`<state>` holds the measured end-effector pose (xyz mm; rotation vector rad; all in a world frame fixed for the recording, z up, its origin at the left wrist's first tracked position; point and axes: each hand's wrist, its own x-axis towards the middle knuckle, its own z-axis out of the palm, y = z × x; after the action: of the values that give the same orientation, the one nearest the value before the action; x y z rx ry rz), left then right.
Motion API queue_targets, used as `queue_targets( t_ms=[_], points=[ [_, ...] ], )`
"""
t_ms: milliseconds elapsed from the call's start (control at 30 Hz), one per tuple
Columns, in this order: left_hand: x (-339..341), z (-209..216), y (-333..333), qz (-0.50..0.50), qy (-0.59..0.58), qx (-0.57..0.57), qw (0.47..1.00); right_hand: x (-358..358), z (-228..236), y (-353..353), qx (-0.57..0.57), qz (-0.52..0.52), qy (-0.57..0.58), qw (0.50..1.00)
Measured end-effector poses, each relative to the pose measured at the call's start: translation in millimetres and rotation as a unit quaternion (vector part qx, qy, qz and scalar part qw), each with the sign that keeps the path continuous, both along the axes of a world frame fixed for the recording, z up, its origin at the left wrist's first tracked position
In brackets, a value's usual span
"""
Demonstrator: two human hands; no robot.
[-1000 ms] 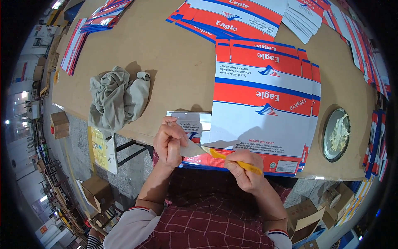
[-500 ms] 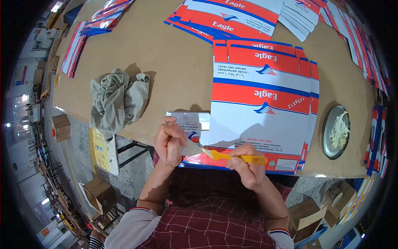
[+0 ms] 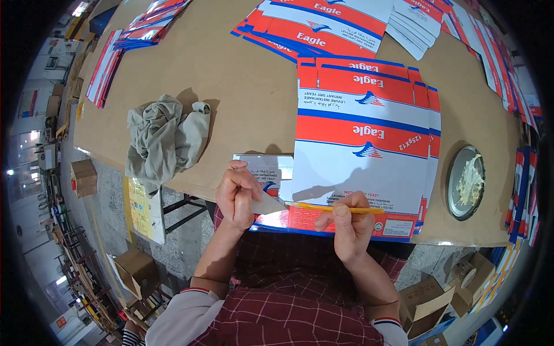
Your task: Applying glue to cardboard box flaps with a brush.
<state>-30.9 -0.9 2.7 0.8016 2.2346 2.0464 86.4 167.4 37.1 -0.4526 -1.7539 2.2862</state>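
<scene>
My left hand (image 3: pixel 238 196) pinches a pale, pointed flap (image 3: pixel 269 204), apparently part of a printed carton blank, at the near edge of the table. In my right hand (image 3: pixel 349 225) is a yellow-handled brush (image 3: pixel 323 208), held level between thumb and fingers. The brush tip meets or nearly meets the flap's point; I cannot tell if they touch. Beneath lies a stack of flat red, white and blue carton blanks (image 3: pixel 360 170). To the right, a round dish (image 3: pixel 455 199) holds a pale, lumpy paste (image 3: pixel 470 181).
A crumpled grey-green cloth (image 3: pixel 167 138) lies left on the brown tabletop (image 3: pixel 254 109). More flat cartons (image 3: pixel 323 26) are stacked at the far side, with others (image 3: pixel 153 26) at far left. Open cardboard boxes (image 3: pixel 427 303) stand on the floor at right, another box (image 3: pixel 135 271) at left.
My right hand has turned the brush so its handle shows edge-on, and moved slightly to the right. My left hand keeps hold of the flap, nearly still.
</scene>
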Motion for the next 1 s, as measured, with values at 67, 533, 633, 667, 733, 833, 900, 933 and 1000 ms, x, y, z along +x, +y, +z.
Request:
queue_targets(
  t_ms=[67,533,633,667,733,833,900,933,1000],
  points=[
    [0,-1,0,0.004,0.001,-0.005,1.0,0,-1,-1,0.013,-0.008,-0.002,1.0],
    [0,0,0,0.003,0.002,-0.009,1.0,-5,-2,-7,0.09,0.05,-0.034,0.994],
    [0,0,0,0.001,0.004,-0.007,1.0,-7,8,-4,-0.021,0.049,-0.101,0.993],
    [0,0,-1,-0.001,0.004,-0.009,1.0,-7,8,-3,-0.021,0.049,-0.101,0.993],
    [0,-1,-1,-0.001,0.006,-0.007,1.0,-6,9,-1,-0.079,0.021,-0.1,0.992],
    [-1,1,0,0.002,0.012,-0.007,1.0,-4,2,-4,-0.086,-0.034,-0.043,0.995],
    [-1,2,1,0.003,0.018,-0.008,1.0,-6,4,-8,-0.059,-0.022,-0.052,0.997],
    [-1,2,1,0.004,0.017,-0.012,1.0,-7,6,-9,-0.031,-0.011,-0.062,0.998],
    [-1,1,0,0.005,0.017,-0.017,1.0,-5,2,-10,0.002,0.023,-0.054,0.998]
  ],
)
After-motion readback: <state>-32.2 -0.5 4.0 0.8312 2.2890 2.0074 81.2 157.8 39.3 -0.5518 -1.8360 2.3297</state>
